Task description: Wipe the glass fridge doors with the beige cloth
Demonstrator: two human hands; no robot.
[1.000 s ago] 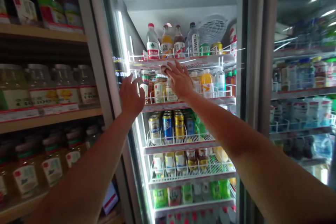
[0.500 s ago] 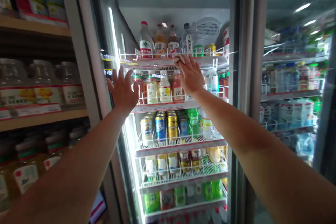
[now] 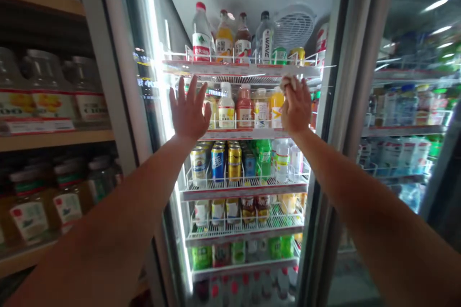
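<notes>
Nearest are the person's two bare forearms, rising from the lower corners of the view toward the tall glass door (image 3: 158,33) of a lit drinks fridge. The right hand (image 3: 296,108) is curled around a small, bunched white cloth (image 3: 288,83), which shows above the fingers and seems pressed to the pane. Crumpled as it is, the cloth has no clear long axis and points nowhere in particular. It sits toward the right of the door, near the silver metal door frame (image 3: 342,57), with open glass above it and a wide stretch of pane to its left. The left hand (image 3: 189,110) is empty and wide open, its fingers spread and pointing up, and it appears flat against the glass, well apart from the right hand. Behind the pane, white wire fridge shelves (image 3: 237,68) carry plastic drink bottles (image 3: 226,110) and rows of blue and gold drink cans (image 3: 218,163), with a round white fan grille (image 3: 294,26) at the back. To the left, wooden shelves (image 3: 54,139) hold labelled glass jars (image 3: 30,216). To the right stands a second stocked fridge door (image 3: 406,153).
</notes>
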